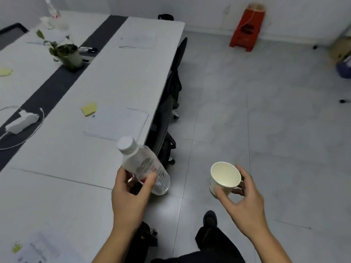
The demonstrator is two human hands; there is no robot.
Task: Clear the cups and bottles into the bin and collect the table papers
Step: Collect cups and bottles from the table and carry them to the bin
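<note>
One wide-angle view from the person's head, facing forward and steeply down, close over the left hand (129, 194) and right hand (245, 200) at the near edge, table (117, 88) running far-left, floor (247, 120) on the right.

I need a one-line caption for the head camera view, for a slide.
Left hand grips a water bottle, right hand holds a paper cup beside the white table.

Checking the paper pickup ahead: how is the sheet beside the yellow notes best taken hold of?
Take the sheet by its right edge, from the aisle side. It lies flat on the table, nothing to get under, but that edge sits close to the table's rim; likely slide it over and pinch the overhang.
</note>
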